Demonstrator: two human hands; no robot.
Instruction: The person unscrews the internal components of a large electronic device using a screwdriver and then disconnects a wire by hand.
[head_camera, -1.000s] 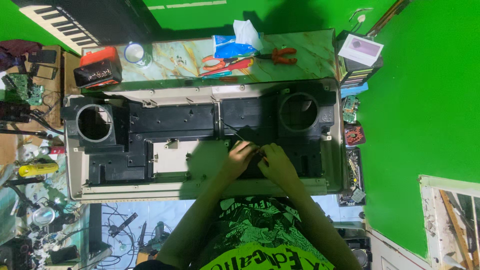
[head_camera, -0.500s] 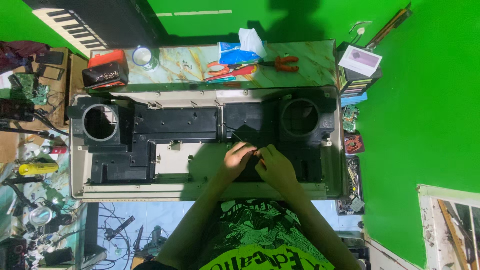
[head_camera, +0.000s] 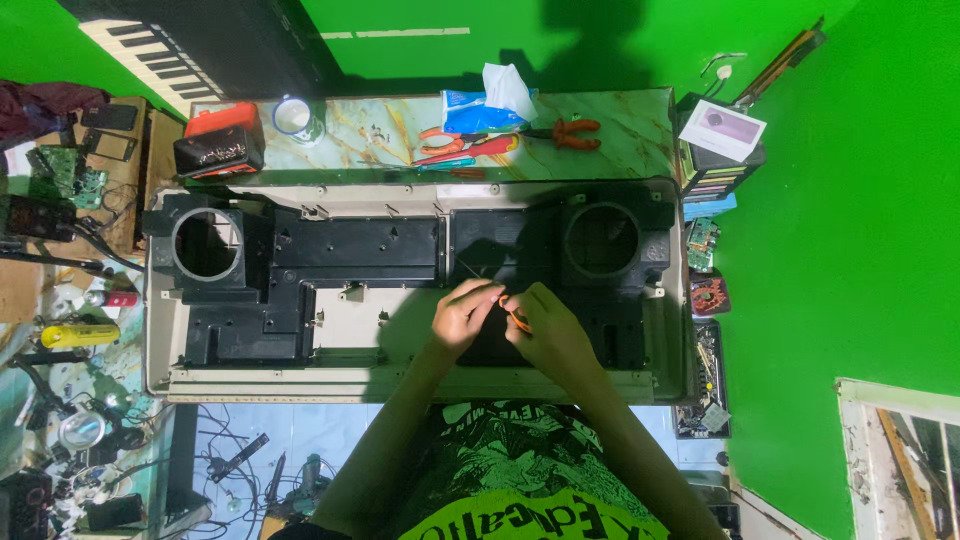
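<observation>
Both hands meet over the middle of a long beige plastic casing fitted with a black moulded inner frame that has a round speaker opening at each end, lying across the workbench. The left hand is curled, its fingertips pinching a thin dark wire or probe that slants up over the black frame, while the right hand is closed round a small orange-handled tool, touching the left. Behind the casing, orange-handled pliers and a blue tissue pack lie on the marbled green tabletop.
</observation>
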